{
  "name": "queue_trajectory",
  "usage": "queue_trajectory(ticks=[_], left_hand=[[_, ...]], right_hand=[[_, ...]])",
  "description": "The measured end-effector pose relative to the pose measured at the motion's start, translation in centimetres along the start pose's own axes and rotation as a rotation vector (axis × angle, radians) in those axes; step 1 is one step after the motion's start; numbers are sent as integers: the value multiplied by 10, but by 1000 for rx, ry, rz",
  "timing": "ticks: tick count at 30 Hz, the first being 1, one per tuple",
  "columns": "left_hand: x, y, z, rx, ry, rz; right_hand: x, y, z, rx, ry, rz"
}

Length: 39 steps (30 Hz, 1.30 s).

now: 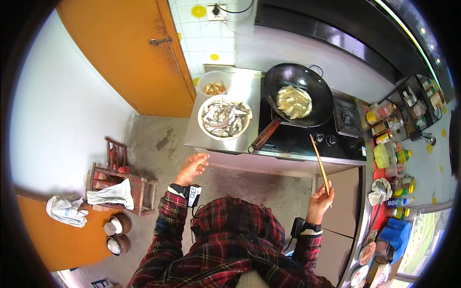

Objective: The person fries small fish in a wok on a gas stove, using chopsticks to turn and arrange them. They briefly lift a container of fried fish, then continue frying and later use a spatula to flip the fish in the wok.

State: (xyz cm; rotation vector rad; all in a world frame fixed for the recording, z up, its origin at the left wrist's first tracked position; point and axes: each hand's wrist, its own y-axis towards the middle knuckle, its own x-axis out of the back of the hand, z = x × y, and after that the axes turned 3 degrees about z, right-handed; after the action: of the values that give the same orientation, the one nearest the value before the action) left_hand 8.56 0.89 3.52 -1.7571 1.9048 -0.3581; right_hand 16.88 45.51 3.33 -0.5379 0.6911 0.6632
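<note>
My left hand [193, 168] hangs in the air below the steel counter's front edge, fingers loosely bent and apart, holding nothing visible. My right hand [319, 201] grips long wooden chopsticks [316, 153], their tips angled up toward the stove's knobs. A black wok [320, 95] with a wooden handle [263, 136] sits on the stove, small fish [294, 102] frying in oil inside it. On the counter [201, 140] to its left, a white bowl holds raw small fish [224, 118], and a translucent bowl behind it holds brownish pieces [214, 88].
Bottles [383, 114], a black rack [415, 101] and a ladle line the right counter. An orange door [120, 53] is at back left. Wooden chairs [144, 197] with cloths, and an orange surface [57, 235] are at lower left. A range hood [326, 33] hangs above.
</note>
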Motion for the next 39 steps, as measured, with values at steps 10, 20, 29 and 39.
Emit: queue_trajectory(ticks=[10,20,29,39], left_hand=[[97,68,-73,-262,-94,-125],[113,224,-89,-106,-169,-115],[114,351,-98,165,-86,107],[96,369,-108,245,-98,84]], right_hand=[[-9,6,-3,37,-74,109],[-5,10,13,74,-63,130],[-4,-55,-8,319,-143,-74],[-26,-113,-37,331,-188,-151]])
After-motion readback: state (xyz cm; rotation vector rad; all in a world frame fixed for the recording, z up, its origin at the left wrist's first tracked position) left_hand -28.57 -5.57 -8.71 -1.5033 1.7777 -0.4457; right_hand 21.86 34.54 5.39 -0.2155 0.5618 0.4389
